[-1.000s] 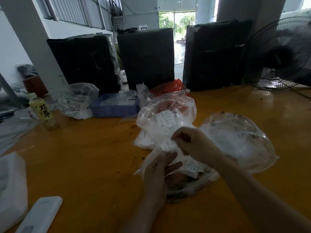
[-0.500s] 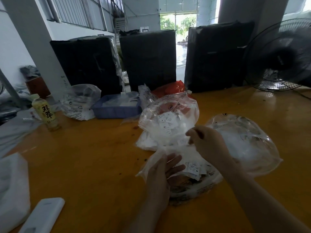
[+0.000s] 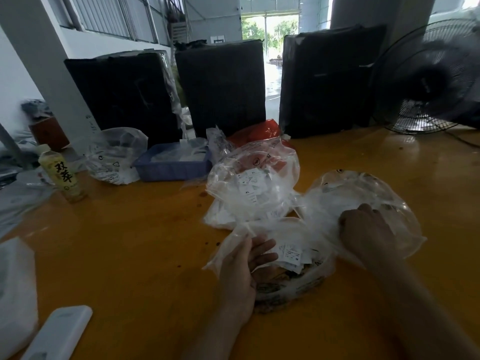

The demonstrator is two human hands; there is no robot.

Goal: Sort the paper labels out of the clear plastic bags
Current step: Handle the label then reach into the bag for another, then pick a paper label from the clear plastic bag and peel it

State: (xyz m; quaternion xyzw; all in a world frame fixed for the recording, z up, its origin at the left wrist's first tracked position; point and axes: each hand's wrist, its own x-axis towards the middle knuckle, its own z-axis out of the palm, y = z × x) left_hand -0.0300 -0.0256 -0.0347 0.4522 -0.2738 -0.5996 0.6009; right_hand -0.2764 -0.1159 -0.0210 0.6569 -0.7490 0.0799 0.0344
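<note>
A clear plastic bag (image 3: 283, 232) with white paper labels (image 3: 292, 253) inside lies near the front of the orange table (image 3: 130, 242). My left hand (image 3: 244, 266) holds the bag's left edge, thumb on the plastic and fingers straight inside the mouth. My right hand (image 3: 363, 229) grips the bag's right edge with curled fingers and pulls it sideways. Behind it sits a fuller clear bag of labels (image 3: 254, 188). A third, puffed clear bag (image 3: 368, 193) lies at the right, under my right hand.
A blue tray (image 3: 174, 167) with white pieces, another clear bag (image 3: 114, 157) and a drink bottle (image 3: 62, 175) stand at the back left. Three black wrapped bundles (image 3: 220, 87) line the far edge, a fan (image 3: 431, 79) at right. A white device (image 3: 57, 333) lies front left.
My right hand has moved right and away from my left hand, stretching the near bag's mouth wider. My left hand stays at the bag's left edge.
</note>
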